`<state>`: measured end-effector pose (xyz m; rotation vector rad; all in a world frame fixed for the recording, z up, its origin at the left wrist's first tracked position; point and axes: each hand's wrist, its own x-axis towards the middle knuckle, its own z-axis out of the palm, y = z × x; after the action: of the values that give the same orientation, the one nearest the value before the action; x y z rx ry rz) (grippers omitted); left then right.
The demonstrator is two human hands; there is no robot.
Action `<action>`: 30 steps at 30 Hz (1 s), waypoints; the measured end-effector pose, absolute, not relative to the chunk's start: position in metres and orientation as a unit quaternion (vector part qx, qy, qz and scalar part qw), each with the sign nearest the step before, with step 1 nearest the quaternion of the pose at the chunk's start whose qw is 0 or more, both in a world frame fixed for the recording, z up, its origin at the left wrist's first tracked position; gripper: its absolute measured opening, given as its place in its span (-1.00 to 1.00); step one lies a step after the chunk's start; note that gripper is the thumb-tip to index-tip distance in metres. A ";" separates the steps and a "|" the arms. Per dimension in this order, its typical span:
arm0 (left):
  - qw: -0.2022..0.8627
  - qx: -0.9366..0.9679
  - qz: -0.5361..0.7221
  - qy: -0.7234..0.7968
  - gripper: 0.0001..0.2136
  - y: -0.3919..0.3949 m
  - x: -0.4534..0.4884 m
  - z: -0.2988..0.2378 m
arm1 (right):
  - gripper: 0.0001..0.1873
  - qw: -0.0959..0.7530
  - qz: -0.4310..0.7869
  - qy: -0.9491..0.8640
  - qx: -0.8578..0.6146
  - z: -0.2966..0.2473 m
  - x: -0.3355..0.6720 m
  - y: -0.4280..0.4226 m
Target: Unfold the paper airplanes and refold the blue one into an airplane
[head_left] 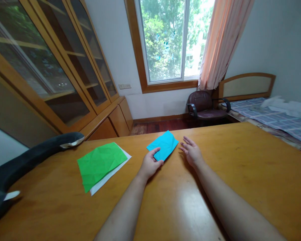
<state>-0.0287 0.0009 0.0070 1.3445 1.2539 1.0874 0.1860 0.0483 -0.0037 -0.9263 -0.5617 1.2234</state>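
Observation:
A folded blue paper (pixel 164 144) lies on the wooden table (pixel 240 160) in front of me. My left hand (pixel 150 164) pinches the paper's near corner between thumb and fingers. Just right of the paper, my right hand (pixel 192 152) rests on the table with fingers stretched out and apart, holding nothing and not touching the paper.
A crumpled green sheet (pixel 100 164) lies on a white sheet (pixel 110 175) to the left. A dark plush toy (pixel 27 160) stretches along the table's left edge. Beyond the table stand a chair (pixel 205 105), a bed (pixel 273 117) and a glass-fronted cabinet (pixel 52 67).

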 end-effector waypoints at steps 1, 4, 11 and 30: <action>0.487 0.551 0.447 0.509 -0.22 0.000 -0.028 0.008 | -0.59 0.678 0.552 -0.247 -0.418 -0.004 0.185 0.047; 0.501 0.542 0.454 0.500 -0.18 -0.003 -0.027 0.011 | -0.67 0.636 0.602 -0.238 -0.421 -0.003 0.184 0.044; 0.570 0.515 0.459 0.447 -0.11 -0.006 -0.026 0.015 | -0.72 0.586 0.679 -0.239 -0.373 0.001 0.182 0.039; 0.243 0.731 0.371 0.519 -0.46 -0.016 -0.024 0.018 | -0.60 0.603 0.586 -0.331 -0.429 -0.002 0.160 0.032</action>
<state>-0.0236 -0.0159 0.0180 1.9985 1.4178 1.0134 0.1600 0.0320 -0.0021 -0.9923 -0.7652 1.3563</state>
